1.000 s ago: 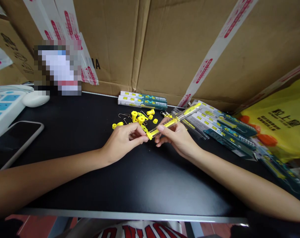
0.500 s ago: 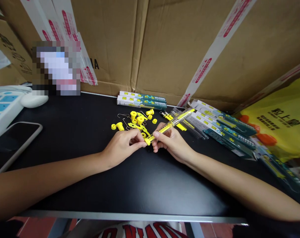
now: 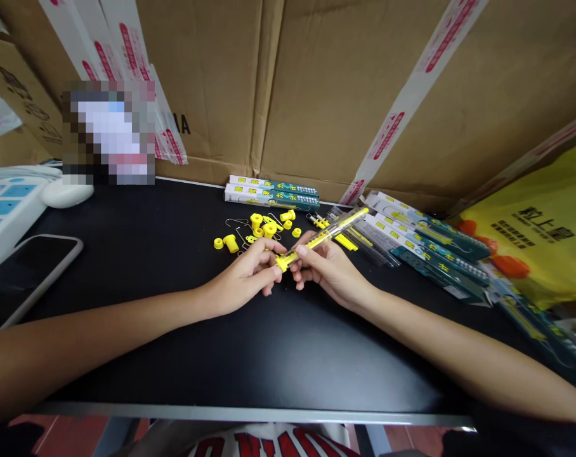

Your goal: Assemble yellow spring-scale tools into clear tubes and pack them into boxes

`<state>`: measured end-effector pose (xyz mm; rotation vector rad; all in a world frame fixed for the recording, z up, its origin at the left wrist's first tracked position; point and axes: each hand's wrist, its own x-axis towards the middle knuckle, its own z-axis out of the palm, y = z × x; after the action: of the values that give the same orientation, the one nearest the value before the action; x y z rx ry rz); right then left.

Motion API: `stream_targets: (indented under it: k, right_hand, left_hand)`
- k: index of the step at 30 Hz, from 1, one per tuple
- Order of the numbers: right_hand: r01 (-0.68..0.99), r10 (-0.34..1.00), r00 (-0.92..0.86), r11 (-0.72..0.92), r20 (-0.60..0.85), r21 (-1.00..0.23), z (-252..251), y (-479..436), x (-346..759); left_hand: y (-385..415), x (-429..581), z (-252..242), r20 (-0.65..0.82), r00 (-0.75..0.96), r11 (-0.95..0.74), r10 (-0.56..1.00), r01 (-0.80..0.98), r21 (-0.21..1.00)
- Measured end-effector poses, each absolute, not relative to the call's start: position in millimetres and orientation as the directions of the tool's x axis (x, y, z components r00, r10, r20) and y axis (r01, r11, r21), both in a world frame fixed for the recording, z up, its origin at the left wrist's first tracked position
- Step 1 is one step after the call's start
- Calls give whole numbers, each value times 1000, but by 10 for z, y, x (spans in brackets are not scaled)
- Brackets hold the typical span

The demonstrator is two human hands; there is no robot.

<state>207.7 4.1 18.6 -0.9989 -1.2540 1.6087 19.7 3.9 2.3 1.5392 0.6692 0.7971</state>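
A clear tube with a yellow strip inside (image 3: 333, 230) slants up to the right over the black table. My right hand (image 3: 328, 266) is closed round its lower part. The fingers of my left hand (image 3: 250, 273) pinch the yellow cap (image 3: 283, 261) at the tube's lower end. Behind my left hand lie several yellow caps and plugs (image 3: 269, 230), with bent metal hooks (image 3: 240, 223) among them. Right of these, yellow pieces with metal springs (image 3: 344, 241) lie beside empty-looking clear tubes (image 3: 380, 252).
Printed boxes (image 3: 271, 195) lie at the back, and more boxes (image 3: 431, 228) on the right by a yellow bag (image 3: 540, 222). A phone (image 3: 31, 279), a white mouse (image 3: 66, 192) and a power strip (image 3: 12, 203) are at the left. Large cartons (image 3: 326, 95) stand behind.
The tube has shifted slightly down and left. My left fingers have moved onto the yellow cap at its lower end, with more fingers now curled behind it.
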Motion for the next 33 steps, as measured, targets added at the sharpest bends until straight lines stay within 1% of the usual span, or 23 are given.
stream_targets:
  k: [5,10,13,15,16,17,18,19,20,21,22,23,25,27,31,33]
  right_hand:
    - [-112,936,-342,-132,-87,-985,172,35,2074]
    - [-81,899,-422,-166,-117,-983,227,95,2124]
    - [7,886,-454,-101,-93,-995,299,234,2245]
    - [161,887,-456,2,-73,-987,348,353,2366]
    - [266,899,-435,88,-38,-960,370,410,2432]
    - [384,907,-420,193,16,-903,391,460,2496]
    - [517,910,-408,299,76,-802,411,499,2554]
    - [639,904,-405,385,134,-666,430,525,2604]
    - [737,896,-419,430,145,-522,447,539,2643]
    - [800,889,-440,453,128,-395,463,542,2669]
    - [833,883,-462,466,89,-300,476,535,2684]
    - [846,876,-481,475,38,-243,485,523,2688]
    - [846,861,-507,491,-32,-207,486,491,2672]
    - [842,854,-517,495,-56,-216,467,467,2643]
    - [814,841,-540,513,-30,-273,394,464,2604]
    - [803,836,-549,524,-9,-282,358,478,2602]
  left_hand:
    - [72,204,13,94,571,-111,815,-6,994]
    - [118,206,58,54,503,-45,863,-31,999]
    - [147,201,143,17,406,16,914,-76,997]
    - [173,187,207,-30,327,64,945,-93,994]
    - [188,175,235,-56,290,87,955,-96,992]
    - [204,159,257,-84,261,112,962,-93,989]
    - [220,139,272,-106,233,130,967,-87,988]
    - [233,114,280,-124,209,143,970,-80,986]
    - [243,85,282,-138,191,154,972,-74,985]
    - [249,52,280,-151,184,166,971,-69,984]
    - [250,18,274,-163,189,178,968,-63,982]
    - [247,-16,268,-177,199,191,964,-56,980]
    - [232,-77,259,-209,206,221,956,-40,974]
    - [213,-120,262,-218,204,229,954,-30,973]
    - [194,-162,284,-174,222,184,959,-24,983]
    - [200,-180,288,-148,222,160,964,-34,987]
